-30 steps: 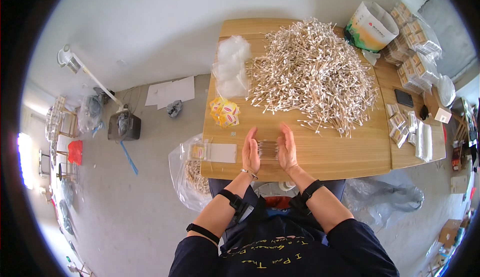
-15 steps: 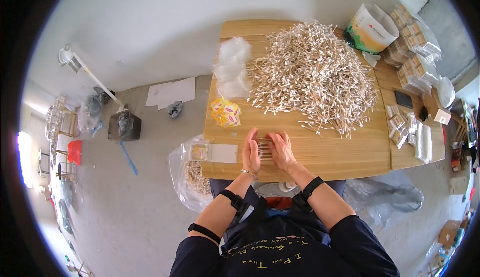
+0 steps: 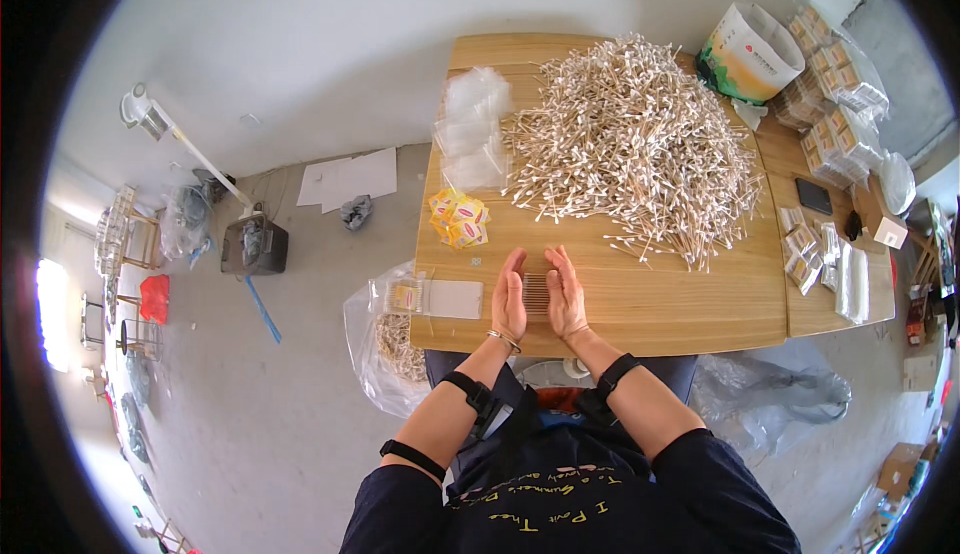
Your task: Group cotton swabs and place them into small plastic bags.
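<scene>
Two hands stand on edge near the front of the wooden table (image 3: 700,304), palms facing each other. The left hand (image 3: 508,299) and the right hand (image 3: 566,296) press flat, with straight fingers, against the ends of a small bundle of cotton swabs (image 3: 537,292) lying between them. The bundle looks like a neat row, though it is too small to count. Beyond it spreads a big loose heap of swabs (image 3: 635,144). To the left lie yellow packets (image 3: 456,220), clear plastic bags (image 3: 472,129) and a flat white card (image 3: 452,299). A white paper bag (image 3: 748,54) stands at the far right corner.
</scene>
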The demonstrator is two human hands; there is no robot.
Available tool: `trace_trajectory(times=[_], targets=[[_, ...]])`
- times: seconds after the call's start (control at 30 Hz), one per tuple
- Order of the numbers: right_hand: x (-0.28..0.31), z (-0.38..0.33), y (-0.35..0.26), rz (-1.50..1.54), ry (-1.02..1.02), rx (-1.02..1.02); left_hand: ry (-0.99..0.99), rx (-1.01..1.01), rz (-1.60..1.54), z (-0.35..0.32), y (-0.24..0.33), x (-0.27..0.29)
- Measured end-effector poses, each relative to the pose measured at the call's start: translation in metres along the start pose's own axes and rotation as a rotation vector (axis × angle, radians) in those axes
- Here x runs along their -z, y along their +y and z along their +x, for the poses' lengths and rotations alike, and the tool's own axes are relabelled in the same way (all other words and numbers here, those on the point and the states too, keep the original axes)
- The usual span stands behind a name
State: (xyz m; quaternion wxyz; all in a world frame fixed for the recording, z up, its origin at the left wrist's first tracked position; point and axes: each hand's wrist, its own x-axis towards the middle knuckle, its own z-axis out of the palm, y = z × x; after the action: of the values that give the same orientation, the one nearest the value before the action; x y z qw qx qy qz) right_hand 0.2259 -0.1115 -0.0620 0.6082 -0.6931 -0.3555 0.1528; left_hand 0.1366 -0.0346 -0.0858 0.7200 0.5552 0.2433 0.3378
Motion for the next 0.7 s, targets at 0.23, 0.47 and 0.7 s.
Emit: trace_trajectory(times=[0.23, 0.47, 0.7], targets=[[0.040, -0.002, -0.008, -0.423, -0.252, 0.124, 0.066, -0.016, -0.095, -0.001, 0.001, -0.004], [0.033, -0.020, -0.010, -0.945, -0.516, 0.247, 0.037, -0.043, -0.059, 0.001, 0.007, -0.005], [0.037, -0.021, -0.014, -0.850, -0.454, 0.180, 0.027, -0.035, -0.030, -0.001, 0.007, -0.003]])
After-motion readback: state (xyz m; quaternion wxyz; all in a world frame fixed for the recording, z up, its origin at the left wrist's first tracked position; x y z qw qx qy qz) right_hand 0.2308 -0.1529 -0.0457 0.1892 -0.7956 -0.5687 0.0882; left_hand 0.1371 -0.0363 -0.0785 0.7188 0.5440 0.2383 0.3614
